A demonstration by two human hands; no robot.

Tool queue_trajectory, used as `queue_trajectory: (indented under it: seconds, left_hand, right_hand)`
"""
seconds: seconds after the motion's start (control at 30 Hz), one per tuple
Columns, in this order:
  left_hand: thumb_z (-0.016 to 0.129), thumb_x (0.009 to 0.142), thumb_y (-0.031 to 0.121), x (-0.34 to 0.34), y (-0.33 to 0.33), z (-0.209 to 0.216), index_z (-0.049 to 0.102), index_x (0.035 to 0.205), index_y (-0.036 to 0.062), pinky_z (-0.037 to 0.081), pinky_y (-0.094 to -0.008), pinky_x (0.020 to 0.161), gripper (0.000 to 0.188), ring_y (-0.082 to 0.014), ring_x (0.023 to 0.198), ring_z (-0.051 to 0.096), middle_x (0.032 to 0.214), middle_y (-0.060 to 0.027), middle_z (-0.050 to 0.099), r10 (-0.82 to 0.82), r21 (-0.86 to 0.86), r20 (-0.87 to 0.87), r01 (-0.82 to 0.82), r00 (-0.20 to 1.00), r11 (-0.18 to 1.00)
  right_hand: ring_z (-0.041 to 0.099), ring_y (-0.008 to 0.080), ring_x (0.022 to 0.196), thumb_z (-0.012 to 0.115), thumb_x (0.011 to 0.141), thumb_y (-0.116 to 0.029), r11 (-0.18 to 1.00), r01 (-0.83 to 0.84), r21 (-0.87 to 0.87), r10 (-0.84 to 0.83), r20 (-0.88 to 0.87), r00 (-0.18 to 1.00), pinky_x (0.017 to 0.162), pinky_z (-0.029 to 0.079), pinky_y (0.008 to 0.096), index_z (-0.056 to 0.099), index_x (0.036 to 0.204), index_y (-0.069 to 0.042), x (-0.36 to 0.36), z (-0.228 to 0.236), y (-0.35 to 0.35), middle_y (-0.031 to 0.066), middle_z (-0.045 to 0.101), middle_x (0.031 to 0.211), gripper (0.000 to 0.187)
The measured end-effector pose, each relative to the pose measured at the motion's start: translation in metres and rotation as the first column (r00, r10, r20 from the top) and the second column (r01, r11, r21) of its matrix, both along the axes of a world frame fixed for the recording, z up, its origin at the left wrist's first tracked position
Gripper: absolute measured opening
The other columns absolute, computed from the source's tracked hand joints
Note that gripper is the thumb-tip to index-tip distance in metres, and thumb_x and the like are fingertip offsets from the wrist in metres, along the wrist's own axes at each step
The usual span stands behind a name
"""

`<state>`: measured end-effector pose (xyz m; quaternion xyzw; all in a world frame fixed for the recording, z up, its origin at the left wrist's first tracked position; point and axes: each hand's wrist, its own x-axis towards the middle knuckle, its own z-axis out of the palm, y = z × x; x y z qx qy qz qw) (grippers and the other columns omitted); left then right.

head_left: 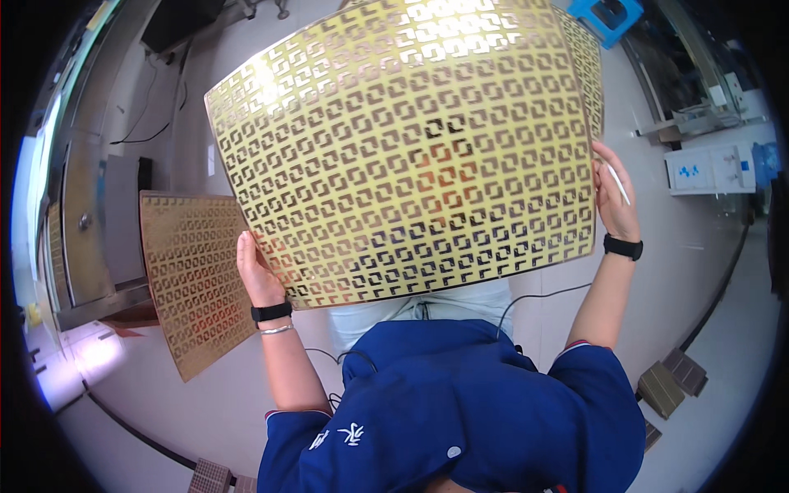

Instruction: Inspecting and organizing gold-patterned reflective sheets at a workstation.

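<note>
A large yellow circuit-board panel (394,164), covered in rows of dark and shiny copper-toned L-shaped marks, is held up before me. My left hand (260,275) closes on its lower left edge, the fingertips showing along the rim. On the right edge, my right hand (615,197) grips the panel, with a slim white pen (617,182) also between its fingers. The parts of both hands behind the panel are hidden. A second patterned panel (197,279), browner in tone, stands tilted beside my left hand. Behind the held panel's upper right edge, another patterned panel (582,62) peeks out.
A metal-framed bench or cabinet (86,222) lies to the left. At the top right are a blue plastic stool (606,18) and a machine with a glass front (678,66). A white drawer unit (711,170) stands at right. Stacked boards (662,390) sit lower right; cables cross the floor.
</note>
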<state>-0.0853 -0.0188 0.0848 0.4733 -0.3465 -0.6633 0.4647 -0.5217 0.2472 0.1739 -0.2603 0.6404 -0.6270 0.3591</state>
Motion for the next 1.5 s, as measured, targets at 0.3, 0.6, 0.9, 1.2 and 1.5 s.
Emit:
queue_trajectory:
  seconds: [0.3, 0.6, 0.9, 1.2, 1.5]
  left_hand:
    - [0.049, 0.095, 0.017, 0.004, 0.001, 0.023, 0.055, 0.089, 0.0051, 0.045, -0.0227, 0.075, 0.015, -0.0069, 0.081, 0.056, 0.089, -0.0007, 0.062, 0.05, -0.136, 0.002, -0.049, 0.999, 0.989]
    - [0.05, 0.094, 0.016, 0.003, 0.004, 0.029, 0.051, 0.081, 0.0082, 0.042, -0.0208, 0.071, 0.015, -0.0049, 0.075, 0.052, 0.081, 0.002, 0.058, 0.079, -0.189, -0.028, -0.082, 0.997, 0.979]
    - [0.053, 0.092, 0.014, 0.017, 0.001, 0.021, 0.052, 0.083, 0.0093, 0.044, -0.0233, 0.073, 0.011, -0.0081, 0.077, 0.056, 0.085, 0.0011, 0.061, 0.036, -0.202, -0.102, -0.056, 0.994, 0.978]
    - [0.051, 0.093, 0.017, 0.019, -0.006, 0.025, 0.053, 0.086, 0.0087, 0.043, -0.0215, 0.073, 0.011, -0.0057, 0.078, 0.053, 0.083, 0.0028, 0.058, -0.006, -0.195, -0.096, -0.012, 0.995, 0.981]
    - [0.051, 0.095, 0.022, 0.033, -0.033, 0.041, 0.055, 0.095, 0.0075, 0.046, -0.0187, 0.07, 0.015, -0.0047, 0.079, 0.056, 0.086, 0.0021, 0.06, -0.18, -0.124, -0.078, 0.17, 0.981, 0.978]
  right_hand:
    - [0.053, 0.0045, 0.074, 0.056, 0.092, -0.023, 0.977, 0.053, 0.209, -0.007, -0.213, 0.977, 0.061, 0.045, 0.02, 0.054, 0.115, -0.005, -0.004, 0.002, -0.001, -0.002, 0.057, 0.088, 0.03]
    - [0.048, 0.0027, 0.07, 0.054, 0.093, -0.018, 0.999, 0.038, 0.032, -0.037, -0.034, 0.999, 0.061, 0.039, 0.0183, 0.056, 0.1, -0.007, -0.009, -0.005, 0.006, -0.0048, 0.054, 0.083, 0.013]
    - [0.046, 0.0025, 0.066, 0.052, 0.094, -0.025, 0.999, 0.039, 0.003, -0.039, 0.023, 0.999, 0.059, 0.038, 0.0177, 0.057, 0.094, -0.01, -0.011, 0.012, -0.007, -0.0058, 0.053, 0.076, 0.016]
    - [0.054, 0.0075, 0.081, 0.053, 0.094, -0.021, 0.952, 0.27, -0.144, -0.252, 0.131, 0.959, 0.073, 0.043, 0.0225, 0.054, 0.102, -0.007, -0.001, 0.023, -0.029, -0.003, 0.056, 0.087, 0.016]
    - [0.051, 0.0127, 0.1, 0.053, 0.094, -0.027, 0.921, 0.316, -0.226, -0.33, -0.024, 0.944, 0.087, 0.041, 0.0277, 0.05, 0.113, -0.005, -0.008, 0.008, -0.036, 0.004, 0.055, 0.108, 0.029]
